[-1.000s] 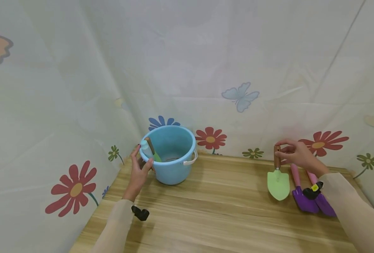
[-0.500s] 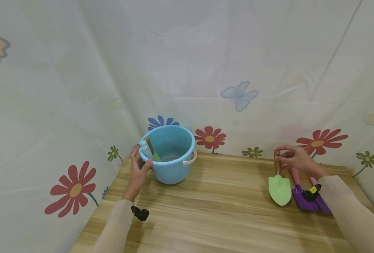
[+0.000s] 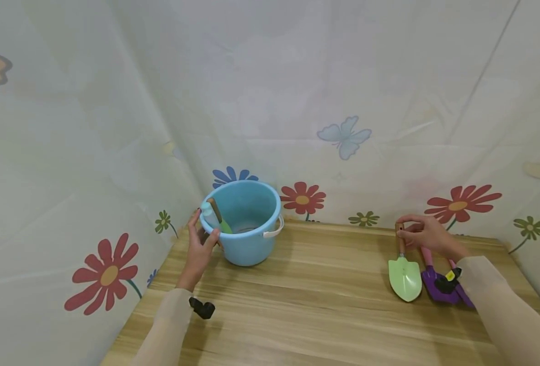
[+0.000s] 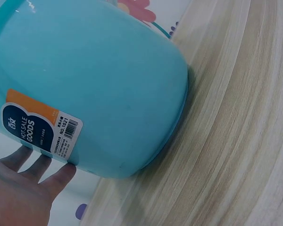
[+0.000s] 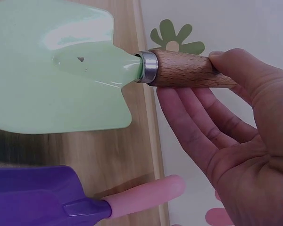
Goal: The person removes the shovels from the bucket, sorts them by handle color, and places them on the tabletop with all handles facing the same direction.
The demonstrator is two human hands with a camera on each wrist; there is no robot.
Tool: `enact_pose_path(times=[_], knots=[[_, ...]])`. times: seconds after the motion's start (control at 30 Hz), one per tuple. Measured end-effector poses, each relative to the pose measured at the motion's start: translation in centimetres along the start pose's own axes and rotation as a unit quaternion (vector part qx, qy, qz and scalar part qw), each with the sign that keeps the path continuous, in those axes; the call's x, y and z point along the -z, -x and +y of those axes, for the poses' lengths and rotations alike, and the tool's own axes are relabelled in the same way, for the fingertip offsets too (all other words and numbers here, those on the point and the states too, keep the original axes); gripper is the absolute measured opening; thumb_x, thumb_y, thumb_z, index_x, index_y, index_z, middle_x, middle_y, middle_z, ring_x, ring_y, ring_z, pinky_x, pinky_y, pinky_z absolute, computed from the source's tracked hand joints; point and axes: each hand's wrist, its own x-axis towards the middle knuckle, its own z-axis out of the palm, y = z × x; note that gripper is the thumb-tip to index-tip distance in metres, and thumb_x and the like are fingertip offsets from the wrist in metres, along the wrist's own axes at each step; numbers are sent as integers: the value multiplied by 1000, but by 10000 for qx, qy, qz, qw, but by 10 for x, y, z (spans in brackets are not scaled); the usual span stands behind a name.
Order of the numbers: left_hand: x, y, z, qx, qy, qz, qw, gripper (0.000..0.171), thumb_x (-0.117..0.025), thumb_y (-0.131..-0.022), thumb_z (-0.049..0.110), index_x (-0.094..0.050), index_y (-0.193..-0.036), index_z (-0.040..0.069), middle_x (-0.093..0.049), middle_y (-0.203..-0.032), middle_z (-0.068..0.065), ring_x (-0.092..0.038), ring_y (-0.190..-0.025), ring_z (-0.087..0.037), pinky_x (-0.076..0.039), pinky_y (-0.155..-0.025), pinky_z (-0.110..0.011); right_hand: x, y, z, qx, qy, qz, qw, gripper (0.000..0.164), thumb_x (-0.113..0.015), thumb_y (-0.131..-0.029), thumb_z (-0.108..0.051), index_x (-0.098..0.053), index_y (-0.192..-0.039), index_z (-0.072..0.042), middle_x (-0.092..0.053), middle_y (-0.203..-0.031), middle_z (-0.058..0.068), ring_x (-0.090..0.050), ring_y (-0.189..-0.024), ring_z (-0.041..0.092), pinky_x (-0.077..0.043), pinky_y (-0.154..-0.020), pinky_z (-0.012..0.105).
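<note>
Right hand (image 3: 427,236): At the right of the frame, grasping the wooden handle (image 5: 193,69) of a pale-green garden trowel (image 3: 404,279) between thumb and fingers, as I see on the right-wrist feed.
Garden trowel: Right of centre, blade pointing down the frame above the wood-grain table (image 3: 320,315); I see a shadow beneath it but cannot tell whether the tip touches.
Purple hand shovels (image 3: 436,295): A pink-handled pair at lower right, just beside the trowel, partly hidden from me by the wrist camera (image 3: 444,283).
Blue bucket (image 3: 249,251): Upright left of centre before a flower-print backdrop (image 3: 251,76), its white bail (image 3: 273,233) at the right side.
Left hand (image 3: 198,254): Spread against the bucket's left side, touching rather than wrapped round it; on my left-wrist feed, fingers meet the wall by a "HOT-SALE GOODS" sticker (image 4: 26,129).
Bucket's contents: A pale-blue bottle (image 3: 210,216) and a wooden-handled green tool (image 3: 215,210), both leaning at the near-left wall.
Trowel work: I judge this the pick-up step, handle secured, bucket steadied.
Trowel's next move: In my judgement, it calls for a firm pinch and a lift clear of the shovels.
</note>
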Motion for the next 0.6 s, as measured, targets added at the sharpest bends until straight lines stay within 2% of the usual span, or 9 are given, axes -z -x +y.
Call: enact_pose_path(times=[0.23,0.43,0.6], knots=[[1,0,-2,-27,73,-7,10000,76,-57,-106,22,-8,-163,34,-27,-162,-22,-32,-148,-37,-37,-110,-60,-1,-4,7,-162,-140,12,9998,50,-71,-99,-15,-52,-140,5,-66,-117,33,-73,-91,35,-60,-75,53],[2,0,-2,39,88,-10,10000,77,-57,-106,22,-8,-163,34,-24,-163,-20,-30,-149,-36,-37,-110,-59,-3,-7,13,-309,-32,62,9995,52,-72,-98,-21,-53,-140,3,-67,-117,30,-73,-93,33,-61,-76,51],[2,0,3,110,132,-76,9998,79,-56,-106,19,-4,-164,28,-22,-164,-20,-29,-149,-37,-40,-109,-53,-6,-8,16,-324,-109,14,9994,50,-70,-100,-20,-51,-140,3,-64,-120,34,-72,-92,33,-61,-77,50]])
